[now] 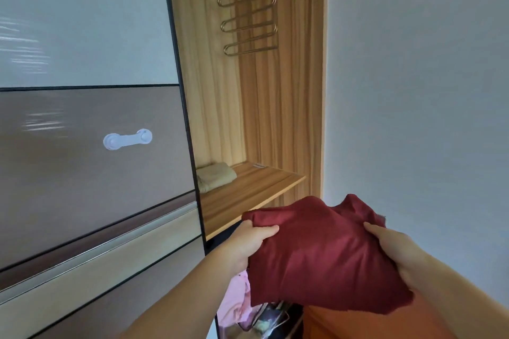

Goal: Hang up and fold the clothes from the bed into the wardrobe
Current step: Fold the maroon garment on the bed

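left hand (249,242): thumb laid over, fingers curled beneath the left edge of folded red garment (319,253). right hand (396,253): thumb on top, fingers tucked under the right edge, clamped on the same cloth. garment held in the air in front of and just below wooden shelf (248,192), not touching it. on shelf, far left: folded beige garment (216,176), partly hidden by sliding door (91,132). on door: white child lock (127,139). above, on the rail: tiered metal hanger (249,23), bare. right of wardrobe: plain pale wall (413,77). below the hands: pink cloth (237,300), partly hidden.
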### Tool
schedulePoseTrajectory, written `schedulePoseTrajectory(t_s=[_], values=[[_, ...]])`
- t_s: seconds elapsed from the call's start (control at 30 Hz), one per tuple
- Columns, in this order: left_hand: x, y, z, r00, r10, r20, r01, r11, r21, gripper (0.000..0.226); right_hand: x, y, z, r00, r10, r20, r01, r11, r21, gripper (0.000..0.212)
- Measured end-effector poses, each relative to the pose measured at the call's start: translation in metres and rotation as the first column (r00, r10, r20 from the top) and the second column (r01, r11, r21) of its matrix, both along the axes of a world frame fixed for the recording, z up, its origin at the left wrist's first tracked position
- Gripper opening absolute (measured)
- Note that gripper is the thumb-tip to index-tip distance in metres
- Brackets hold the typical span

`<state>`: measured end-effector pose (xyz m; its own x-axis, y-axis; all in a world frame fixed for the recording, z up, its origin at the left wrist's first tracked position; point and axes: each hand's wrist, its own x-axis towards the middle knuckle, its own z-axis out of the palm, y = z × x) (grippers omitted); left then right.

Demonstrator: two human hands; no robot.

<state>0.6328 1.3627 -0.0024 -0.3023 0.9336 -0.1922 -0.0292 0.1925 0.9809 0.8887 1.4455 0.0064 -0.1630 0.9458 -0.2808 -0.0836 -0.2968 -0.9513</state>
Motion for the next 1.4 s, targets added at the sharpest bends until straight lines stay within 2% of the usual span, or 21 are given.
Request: schedulePoseTrajectory(t_s=[0.17, 0.33, 0.43, 0.53, 0.6, 0.7, 0.83, 0.93, 1.0, 1.03, 1.17, 1.23, 1.27, 1.3, 1.33, 1.4], values=[[-0.034, 0.059, -0.007, 0.982, 0.182, 0.052, -0.183, 0.983, 0.006, 0.017, -0.049, 0.086, -0.002, 0.992, 0.122, 0.018, -0.122, 0.992, 0.016, 0.024], [-0.092, 0.134, -0.03, 0.939, 0.316, 0.137, -0.318, 0.948, -0.003, 0.037, -0.112, 0.174, -0.017, 0.979, 0.195, 0.066, -0.195, 0.981, -0.018, 0.036], [-0.125, 0.187, -0.043, 0.915, 0.349, 0.202, -0.355, 0.935, -0.003, 0.032, -0.148, 0.226, -0.018, 0.966, 0.244, 0.089, -0.243, 0.97, -0.016, 0.026], [-0.151, 0.229, -0.052, 0.889, 0.369, 0.27, -0.377, 0.926, -0.021, 0.022, -0.182, 0.273, -0.017, 0.956, 0.269, 0.117, -0.269, 0.963, -0.021, 0.025], [-0.171, 0.255, -0.06, 0.871, 0.405, 0.278, -0.41, 0.911, -0.041, 0.025, -0.205, 0.305, -0.021, 0.947, 0.284, 0.151, -0.284, 0.959, -0.024, 0.028], [-0.202, 0.287, -0.073, 0.861, 0.443, 0.25, -0.441, 0.895, -0.069, 0.04, -0.242, 0.353, -0.039, 0.928, 0.319, 0.19, -0.318, 0.947, -0.037, 0.034], [-0.247, 0.317, -0.092, 0.834, 0.508, 0.217, -0.488, 0.861, -0.141, 0.049, -0.301, 0.41, -0.07, 0.865, 0.425, 0.267, -0.423, 0.904, -0.068, 0.042], [-0.281, 0.335, -0.104, 0.779, 0.608, 0.151, -0.577, 0.79, -0.205, 0.061, -0.36, 0.451, -0.092, 0.816, 0.487, 0.311, -0.498, 0.866, -0.049, 0.049], [-0.304, 0.345, -0.111, 0.727, 0.678, 0.107, -0.643, 0.727, -0.24, 0.063, -0.401, 0.473, -0.105, 0.784, 0.544, 0.299, -0.553, 0.831, -0.063, 0.045], [-0.314, 0.35, -0.113, 0.699, 0.709, 0.09, -0.673, 0.695, -0.254, 0.065, -0.421, 0.483, -0.11, 0.764, 0.573, 0.299, -0.578, 0.812, -0.08, 0.038], [-0.36, 0.365, -0.122, 0.567, 0.823, -0.033, -0.802, 0.543, -0.247, 0.065, -0.48, 0.503, -0.118, 0.629, 0.727, 0.276, -0.696, 0.684, -0.219, 0.049], [-0.38, 0.369, -0.136, 0.499, 0.845, -0.191, -0.861, 0.461, -0.213, 0.063, -0.503, 0.511, -0.126, 0.607, 0.687, 0.399, -0.715, 0.692, -0.104, 0.058], [-0.386, 0.37, -0.144, 0.456, 0.819, -0.349, -0.89, 0.421, -0.175, 0.065, -0.509, 0.511, -0.131, 0.588, 0.617, 0.523, -0.729, 0.684, 0.014, 0.063], [-0.387, 0.369, -0.151, 0.412, 0.752, -0.514, -0.902, 0.416, -0.114, 0.068, -0.512, 0.51, -0.134, 0.54, 0.518, 0.664, -0.77, 0.623, 0.14, 0.067], [-0.384, 0.367, -0.156, 0.381, 0.661, -0.646, -0.882, 0.469, -0.04, 0.068, -0.511, 0.507, -0.138, 0.496, 0.402, 0.77, -0.811, 0.531, 0.245, 0.069], [-0.371, 0.372, -0.167, 0.342, 0.41, -0.846, -0.742, 0.67, 0.024, 0.06, -0.508, 0.5, -0.157, 0.387, 0.238, 0.891, -0.905, 0.281, 0.318, 0.07]])
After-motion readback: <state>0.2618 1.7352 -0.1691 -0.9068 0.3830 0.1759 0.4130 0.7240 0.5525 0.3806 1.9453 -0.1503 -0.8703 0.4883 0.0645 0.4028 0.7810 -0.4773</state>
